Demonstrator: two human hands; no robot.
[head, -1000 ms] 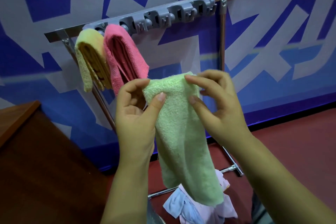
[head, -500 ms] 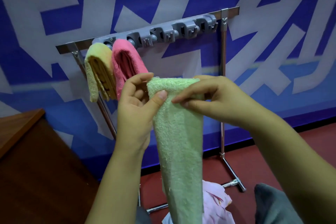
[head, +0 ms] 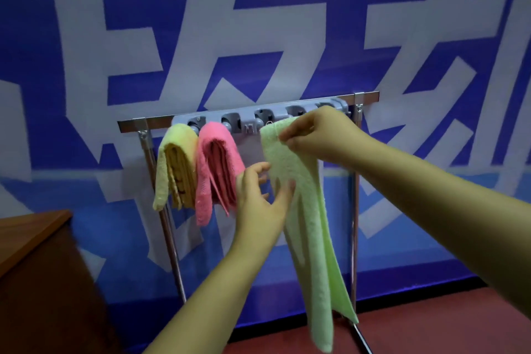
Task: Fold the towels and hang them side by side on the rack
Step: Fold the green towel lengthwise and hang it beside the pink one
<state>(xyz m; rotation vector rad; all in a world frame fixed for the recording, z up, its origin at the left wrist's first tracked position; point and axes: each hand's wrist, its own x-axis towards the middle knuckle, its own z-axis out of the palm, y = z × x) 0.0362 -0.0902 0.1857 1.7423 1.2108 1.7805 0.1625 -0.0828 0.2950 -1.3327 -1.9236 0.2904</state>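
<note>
green towel has gone from chest height up to the rack, right hand pinching its top fold at the hooks right of the pink towel, left hand now spread loose beside it, so basically hanging number three.

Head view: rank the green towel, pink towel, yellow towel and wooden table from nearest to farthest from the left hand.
1. green towel, touching the left hand on its right.
2. pink towel, just left, on the rack.
3. yellow towel, farther left.
4. wooden table, far lower left.
</note>
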